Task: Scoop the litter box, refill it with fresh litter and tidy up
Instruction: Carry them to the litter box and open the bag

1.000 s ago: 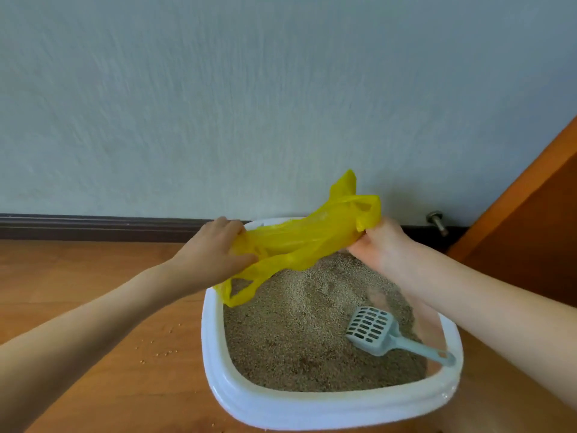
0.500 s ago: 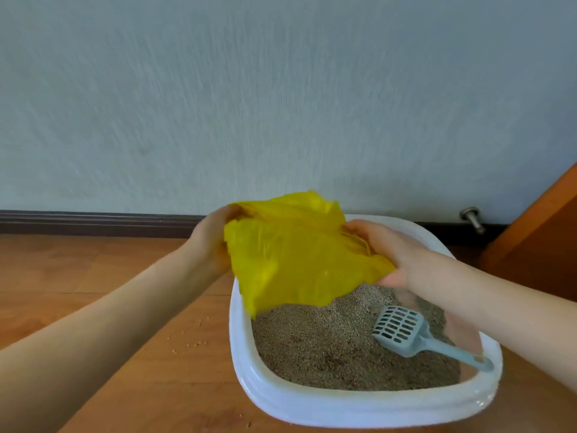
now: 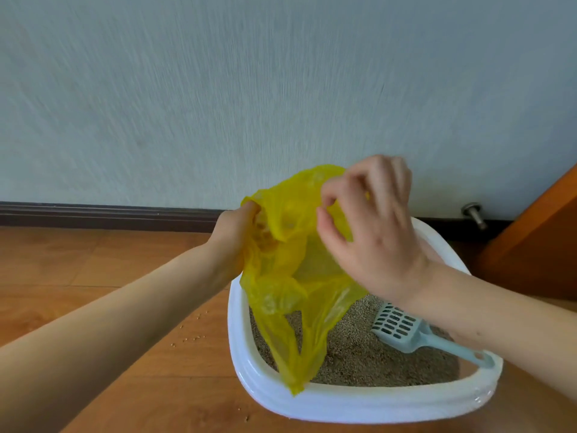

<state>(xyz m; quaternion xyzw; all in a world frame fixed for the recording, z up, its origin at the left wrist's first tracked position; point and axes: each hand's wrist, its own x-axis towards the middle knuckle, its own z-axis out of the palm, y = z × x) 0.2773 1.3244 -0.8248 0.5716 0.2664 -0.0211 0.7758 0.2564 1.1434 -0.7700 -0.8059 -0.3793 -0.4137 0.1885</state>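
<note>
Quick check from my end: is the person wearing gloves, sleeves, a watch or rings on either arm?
No. Both forearms are bare as far as the frame shows, with no sleeves. The left hand and right hand have no gloves; no watch, bracelet or ring is visible.

A pale grey-white textured wall (image 3: 249, 89) meets a dark brown skirting board (image 3: 93, 214) above an orange-brown wooden plank floor (image 3: 93, 276); an orange wooden door (image 3: 546, 245) and a metal door stopper (image 3: 474, 214) stand at the right.

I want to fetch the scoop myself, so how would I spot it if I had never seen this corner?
Find the white litter box on the wooden floor by the wall. Inside it, on the grey litter at the right, lies the scoop, its handle reaching to the box's near right corner. It is pale blue-grey plastic with a slotted head, unlike the yellow bag held above.
</note>
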